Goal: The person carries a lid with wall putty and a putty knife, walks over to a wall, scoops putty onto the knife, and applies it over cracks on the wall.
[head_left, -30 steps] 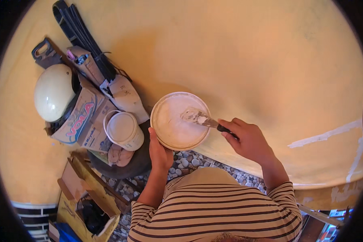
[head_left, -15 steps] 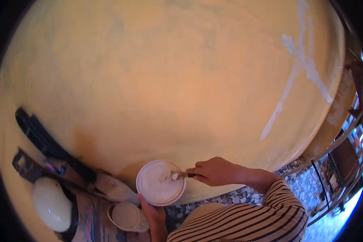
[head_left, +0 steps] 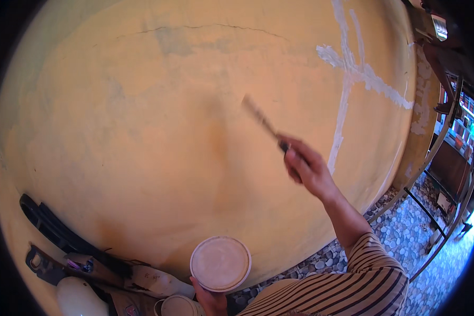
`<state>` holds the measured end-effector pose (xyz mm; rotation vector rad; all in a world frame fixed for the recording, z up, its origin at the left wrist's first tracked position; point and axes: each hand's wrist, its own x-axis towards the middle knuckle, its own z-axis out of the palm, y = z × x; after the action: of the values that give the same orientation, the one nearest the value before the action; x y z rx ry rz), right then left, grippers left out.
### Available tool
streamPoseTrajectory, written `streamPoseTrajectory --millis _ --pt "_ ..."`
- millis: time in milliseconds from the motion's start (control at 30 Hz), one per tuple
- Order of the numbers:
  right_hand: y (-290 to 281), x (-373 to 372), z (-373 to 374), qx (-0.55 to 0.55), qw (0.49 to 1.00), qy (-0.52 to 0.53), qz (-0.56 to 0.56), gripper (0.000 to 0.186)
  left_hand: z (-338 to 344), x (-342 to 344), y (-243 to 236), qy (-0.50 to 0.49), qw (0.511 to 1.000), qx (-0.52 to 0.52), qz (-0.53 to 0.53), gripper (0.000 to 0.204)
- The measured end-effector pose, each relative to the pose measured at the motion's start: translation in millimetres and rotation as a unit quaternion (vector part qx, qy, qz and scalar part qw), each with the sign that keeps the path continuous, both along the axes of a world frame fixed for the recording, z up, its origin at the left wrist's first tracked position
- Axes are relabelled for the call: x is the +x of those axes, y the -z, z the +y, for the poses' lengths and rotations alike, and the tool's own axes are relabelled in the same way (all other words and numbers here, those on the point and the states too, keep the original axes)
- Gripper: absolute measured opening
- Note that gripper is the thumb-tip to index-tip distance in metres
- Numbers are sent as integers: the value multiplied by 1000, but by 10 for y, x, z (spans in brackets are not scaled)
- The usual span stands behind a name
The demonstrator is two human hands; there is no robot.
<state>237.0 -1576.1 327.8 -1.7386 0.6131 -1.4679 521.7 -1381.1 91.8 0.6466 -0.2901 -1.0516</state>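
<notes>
My right hand [head_left: 309,167] is raised in front of the yellow wall [head_left: 158,131], closed round the dark handle of a putty knife [head_left: 262,117]. The knife is blurred, its blade pointing up and left; I cannot tell whether it touches the wall. Low in front of me, my left hand [head_left: 211,301] grips the near-left edge of a round white tub [head_left: 221,263] with a pale, flat top surface. White strips of filler [head_left: 347,73] branch over the wall on the right. A thin crack [head_left: 216,25] crosses the wall higher up.
Lower left are a handsaw [head_left: 45,267], a long black curved object [head_left: 63,226], a pale rounded object [head_left: 81,297] and a white bucket [head_left: 179,305]. Pebble-patterned flooring [head_left: 400,218] runs along the wall's base. A curved metal frame [head_left: 432,158] stands at right, with a person's leg [head_left: 440,68] behind.
My right hand has lifted the putty knife off the tub and up before the wall. The view has tilted upward, bringing the crack into sight. My left hand still holds the tub.
</notes>
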Motion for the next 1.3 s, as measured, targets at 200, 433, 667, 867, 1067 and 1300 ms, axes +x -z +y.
streamPoseTrajectory --millis 200,433,667,867,1067,1300 --pt "-501 90 -567 -252 931 260 -34 44 -10 -255 -335 -34 988 146 -40 65" --pt "-794 241 -870 -295 881 371 1 48 19 -206 19 5 999 -10 -52 61" --pt "-703 302 -916 -306 879 364 18 48 70 -383 -345 -26 981 185 -59 64" --pt "-853 188 -862 -286 877 386 -4 48 3 -359 -251 -6 979 201 -43 68" --pt "-571 296 -1032 -310 866 392 16 53 -16 -394 -167 18 982 181 -53 69" --pt "-736 351 -1040 -234 884 401 60 47 -79 -277 48 33 982 179 -44 67"
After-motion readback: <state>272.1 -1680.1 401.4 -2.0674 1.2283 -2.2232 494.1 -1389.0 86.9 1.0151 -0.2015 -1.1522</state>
